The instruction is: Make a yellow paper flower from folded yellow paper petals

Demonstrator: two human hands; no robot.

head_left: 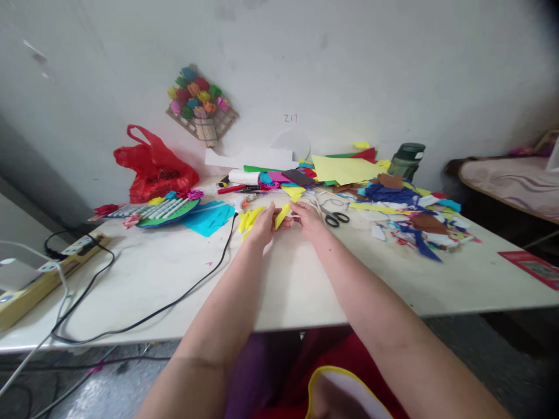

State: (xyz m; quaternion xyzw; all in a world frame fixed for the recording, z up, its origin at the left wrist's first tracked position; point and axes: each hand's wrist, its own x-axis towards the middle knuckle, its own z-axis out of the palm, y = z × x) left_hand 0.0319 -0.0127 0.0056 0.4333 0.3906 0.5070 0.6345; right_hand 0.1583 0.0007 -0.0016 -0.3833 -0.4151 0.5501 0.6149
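A small yellow strip (282, 216) slants between my two hands above the white table (297, 279). My left hand (265, 224) has its fingers closed on the strip's lower part. Close on its right, my right hand (307, 217) is closed in a pinch; a thin pale thing shows at its fingertips, too small to make out. Several yellow pieces (250, 220) lie just left of my left hand. Black-handled scissors (336, 219) rest beside my right hand. Behind the hands lies another yellow piece (293, 191).
A black cable (174, 302) crosses the table's left part to a power strip (74, 253). Paper scraps (419, 215) pile up at the right, near a dark green bottle (406, 161). A red bag (155, 169) and a green disc with rolled sticks (168, 214) stand at the left.
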